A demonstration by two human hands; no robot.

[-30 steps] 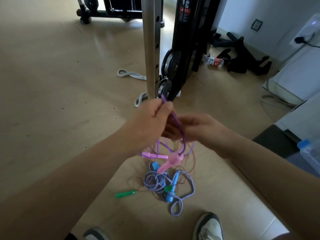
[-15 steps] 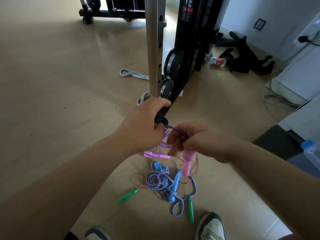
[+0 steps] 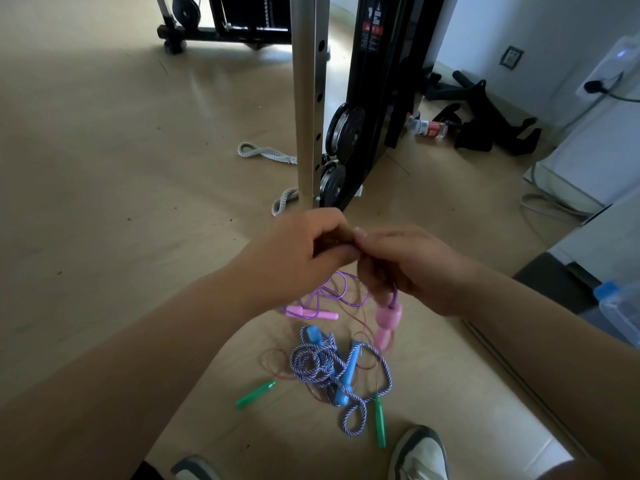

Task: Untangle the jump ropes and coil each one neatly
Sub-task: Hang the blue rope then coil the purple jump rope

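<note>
Pinching the purple rope [image 3: 343, 288], left grip [image 3: 304, 252] and right grip [image 3: 414, 268] meet, fingers curled.

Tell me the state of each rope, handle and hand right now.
left hand, fingers curled, pinching the purple rope.
right hand, gripping the purple rope.
purple rope, held up, hanging in loose loops, uncoiled.
pink handle, dangling below the right hand.
striped rope, tangled on the floor.
blue handles, caught in that tangle.
green handles, lying apart on the floor.
</note>
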